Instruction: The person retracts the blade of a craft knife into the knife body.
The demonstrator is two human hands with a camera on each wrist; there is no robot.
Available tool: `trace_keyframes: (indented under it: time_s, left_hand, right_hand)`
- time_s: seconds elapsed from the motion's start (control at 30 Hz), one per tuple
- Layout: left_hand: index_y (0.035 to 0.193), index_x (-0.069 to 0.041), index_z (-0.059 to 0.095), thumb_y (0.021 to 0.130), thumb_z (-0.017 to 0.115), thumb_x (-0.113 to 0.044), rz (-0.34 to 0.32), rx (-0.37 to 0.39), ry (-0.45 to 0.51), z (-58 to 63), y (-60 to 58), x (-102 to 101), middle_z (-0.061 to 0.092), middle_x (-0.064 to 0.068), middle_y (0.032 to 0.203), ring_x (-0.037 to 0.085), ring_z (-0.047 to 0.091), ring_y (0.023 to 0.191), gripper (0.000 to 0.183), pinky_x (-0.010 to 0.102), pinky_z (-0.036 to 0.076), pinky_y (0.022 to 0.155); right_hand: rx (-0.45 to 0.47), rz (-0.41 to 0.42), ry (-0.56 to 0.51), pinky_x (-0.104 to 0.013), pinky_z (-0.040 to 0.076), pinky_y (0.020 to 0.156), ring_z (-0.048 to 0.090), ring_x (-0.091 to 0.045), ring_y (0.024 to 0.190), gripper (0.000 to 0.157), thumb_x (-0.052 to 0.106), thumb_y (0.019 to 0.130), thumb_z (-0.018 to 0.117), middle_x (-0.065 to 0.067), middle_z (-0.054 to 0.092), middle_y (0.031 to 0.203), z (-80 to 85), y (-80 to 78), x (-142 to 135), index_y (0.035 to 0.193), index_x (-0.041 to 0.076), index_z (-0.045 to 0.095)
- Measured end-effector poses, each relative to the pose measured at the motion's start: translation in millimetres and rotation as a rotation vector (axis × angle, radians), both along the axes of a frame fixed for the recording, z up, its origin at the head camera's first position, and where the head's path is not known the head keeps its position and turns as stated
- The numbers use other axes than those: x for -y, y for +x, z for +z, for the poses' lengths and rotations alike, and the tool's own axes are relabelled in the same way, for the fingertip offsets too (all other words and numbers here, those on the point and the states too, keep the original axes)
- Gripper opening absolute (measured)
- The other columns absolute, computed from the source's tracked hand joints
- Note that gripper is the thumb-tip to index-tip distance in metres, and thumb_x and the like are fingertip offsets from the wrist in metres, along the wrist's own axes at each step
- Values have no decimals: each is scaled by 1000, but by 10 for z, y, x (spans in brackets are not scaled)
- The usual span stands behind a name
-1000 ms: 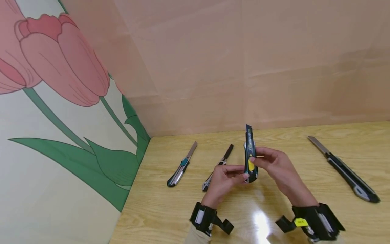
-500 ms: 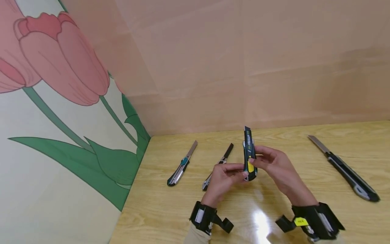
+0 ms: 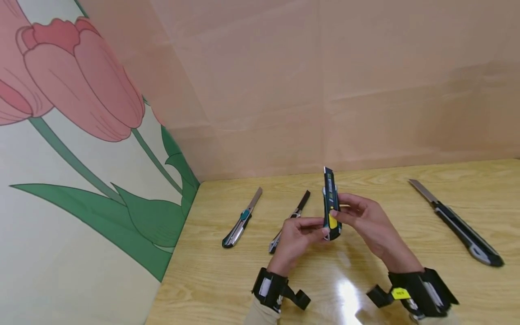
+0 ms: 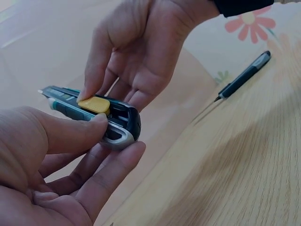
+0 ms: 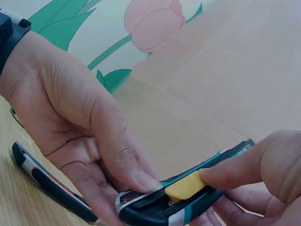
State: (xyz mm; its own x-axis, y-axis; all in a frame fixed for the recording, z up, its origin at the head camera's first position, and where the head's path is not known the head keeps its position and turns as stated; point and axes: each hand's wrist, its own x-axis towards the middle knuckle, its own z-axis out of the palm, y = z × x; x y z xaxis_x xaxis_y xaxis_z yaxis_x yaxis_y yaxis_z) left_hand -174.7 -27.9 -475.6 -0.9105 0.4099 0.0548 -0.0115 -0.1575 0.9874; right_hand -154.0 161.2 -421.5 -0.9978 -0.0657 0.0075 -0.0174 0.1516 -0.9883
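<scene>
Dark, likely light and stiff, the knife (image 3: 331, 196) is best held by its flanks, left hand (image 3: 295, 240) pinching its butt, right hand (image 3: 369, 222) pinching at the slider (image 4: 94, 104).

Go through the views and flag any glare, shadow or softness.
Head view: a white glare patch on the table, lettering on the held cutter too small to read; left wrist view: rather dim, a broad soft shadow across the table; right wrist view: backdrop pale and soft, yellow slider easy to make out.
</scene>
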Motion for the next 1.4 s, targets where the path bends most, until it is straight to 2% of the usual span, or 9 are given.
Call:
trace_keyframes:
  time_s: [0.13,0.27,0.4,0.5,0.6,0.77,0.9,1.17,1.4]
  left_hand:
    - [111,-2,73,87,72,-4,-24,-30,-17,15,-4,20,75,13,100,20,73,82,25,48,58,77]
    - [115,1,71,89,70,-5,-60,-76,-25,24,-14,35,74,15,106,24,73,82,27,46,59,75]
    - [117,2,69,91,68,-7,-91,-94,-40,34,-15,43,74,22,97,32,73,75,28,53,58,70]
    - [115,3,69,92,67,-10,-111,-106,-64,60,-3,47,73,26,87,35,72,71,26,57,57,67]
    - [112,6,68,94,66,-10,-135,-118,-74,109,17,58,73,28,89,37,72,73,25,56,57,70]
    - [113,11,67,93,64,-2,-124,-122,-45,176,37,69,71,24,103,43,69,83,24,54,56,77]
    - [112,12,68,91,65,4,-83,-114,-2,144,19,55,71,24,106,49,66,85,22,59,53,78]
    - [113,12,68,90,66,3,-60,-129,69,22,-28,34,66,30,109,59,60,84,24,61,52,78]
    - [112,12,68,90,67,1,-42,-86,100,15,-28,26,65,29,111,55,62,88,25,59,52,81]
  right_hand:
    - [11,-12,40,-42,49,94,65,-15,103,60,29,91,69,-22,55,132,1,0,-21,140,0,50]
    - [4,-32,163,-55,47,91,65,-24,101,63,38,91,67,-22,59,126,16,5,-55,142,5,50]
    - [-15,-52,243,-46,49,84,65,-28,97,63,42,91,65,-21,65,116,30,6,-61,143,8,50]
    - [-10,-70,221,-47,49,86,66,-25,97,62,41,90,67,-20,65,118,37,5,-56,140,7,53]
    - [-1,-79,206,-46,49,89,66,-19,98,59,41,89,69,-20,64,122,42,6,-47,134,4,57]
    - [-21,-81,209,-25,53,82,66,-12,97,55,40,89,69,-18,64,123,31,-5,-21,128,2,61]
    - [-42,-97,202,-11,50,75,66,-9,94,54,38,90,69,-18,64,122,14,-10,-5,128,1,61]
    - [-76,-136,209,-13,51,75,67,-22,96,53,37,91,68,-18,66,117,6,-1,35,130,2,61]
    - [-81,-137,217,-17,52,75,66,-19,92,49,34,92,68,-17,66,115,7,3,54,129,3,62]
